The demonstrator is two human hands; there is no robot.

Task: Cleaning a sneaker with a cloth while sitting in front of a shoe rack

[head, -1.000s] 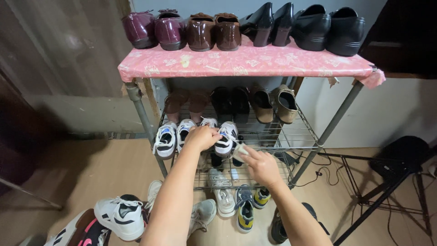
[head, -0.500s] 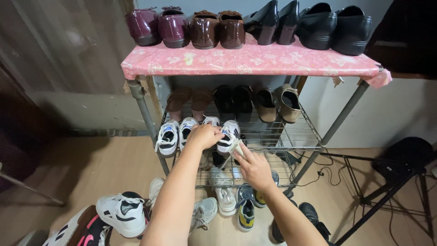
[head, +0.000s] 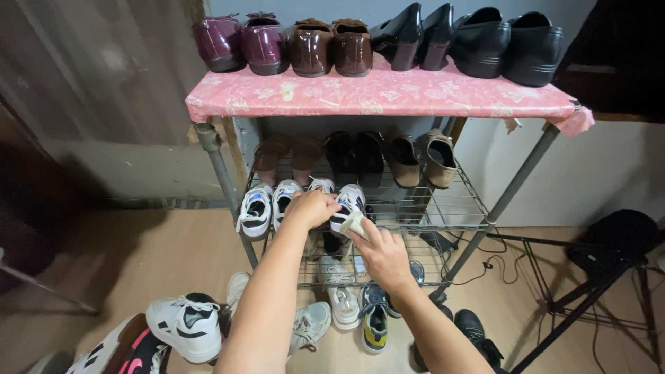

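The left hand (head: 313,208) grips a white sneaker (head: 346,204) on the wire shelf (head: 443,208); the right hand (head: 382,256) presses what looks like a pale cloth (head: 355,224) against its toe.

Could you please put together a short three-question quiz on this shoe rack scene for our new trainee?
1. True or false: the left hand rests on a white lace-up sneaker on the middle wire shelf.
2. What does the right hand press against that sneaker?
A. a stiff brush
B. a small pale cloth
C. a shoehorn
3. Fill in: the glossy maroon shoes stand at the ____ end of the pink patterned top shelf.

Key: 1 true; 2 B; 3 left.
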